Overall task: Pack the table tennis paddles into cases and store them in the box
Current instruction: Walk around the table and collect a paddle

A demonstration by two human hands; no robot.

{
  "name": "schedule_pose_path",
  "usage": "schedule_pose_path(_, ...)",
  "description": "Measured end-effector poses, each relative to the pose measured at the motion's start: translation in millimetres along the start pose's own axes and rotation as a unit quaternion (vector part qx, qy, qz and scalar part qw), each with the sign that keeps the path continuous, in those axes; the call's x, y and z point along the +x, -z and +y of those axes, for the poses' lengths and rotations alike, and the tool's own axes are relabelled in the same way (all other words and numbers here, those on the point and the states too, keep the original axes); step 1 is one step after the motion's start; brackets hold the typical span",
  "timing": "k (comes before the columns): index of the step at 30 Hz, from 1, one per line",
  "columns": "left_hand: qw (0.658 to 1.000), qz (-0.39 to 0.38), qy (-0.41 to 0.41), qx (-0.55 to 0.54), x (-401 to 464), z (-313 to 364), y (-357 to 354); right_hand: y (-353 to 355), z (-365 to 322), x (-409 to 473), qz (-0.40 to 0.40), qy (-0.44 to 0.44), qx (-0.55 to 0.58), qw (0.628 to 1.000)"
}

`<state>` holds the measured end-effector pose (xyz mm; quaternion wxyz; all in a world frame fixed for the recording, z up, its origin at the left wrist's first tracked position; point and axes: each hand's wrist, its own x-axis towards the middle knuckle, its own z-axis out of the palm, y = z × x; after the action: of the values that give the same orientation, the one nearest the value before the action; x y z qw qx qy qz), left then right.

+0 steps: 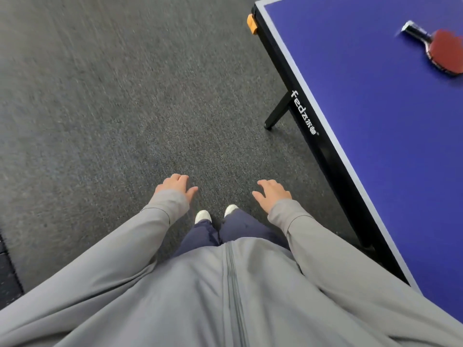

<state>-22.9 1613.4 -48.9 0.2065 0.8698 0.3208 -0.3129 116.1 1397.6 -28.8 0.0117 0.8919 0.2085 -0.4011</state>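
A table tennis paddle (439, 50) with a red face and a dark handle lies on the blue table tennis table (370, 126) at the upper right, partly cut off by the frame edge. My left hand (175, 186) and my right hand (271, 194) hang in front of me over the carpet, fingers apart, holding nothing. Both are far from the paddle, to the left of the table's edge. No case and no box is in view.
Grey carpet (112, 108) covers the floor ahead and to the left. The table's black frame and leg (276, 113) stand to my right. An orange corner fitting (252, 23) sits at the table's far corner. A dark mat edge (7, 266) shows at the lower left.
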Motion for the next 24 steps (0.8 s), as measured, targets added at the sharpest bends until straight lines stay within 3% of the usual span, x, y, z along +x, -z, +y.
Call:
schedule_pose_path(13,1.0,0.003,0.023,0.009,138.3,8.3,116.7,119.6,-55.9,154.3,-0.012,-0.001,0.012,1.0)
schedule_pose_path(24,1.0,0.013,-0.012,0.014,262.4,3.0,220.8,208.2,-113.0,238.7,-0.009,-0.026,0.013,1.0)
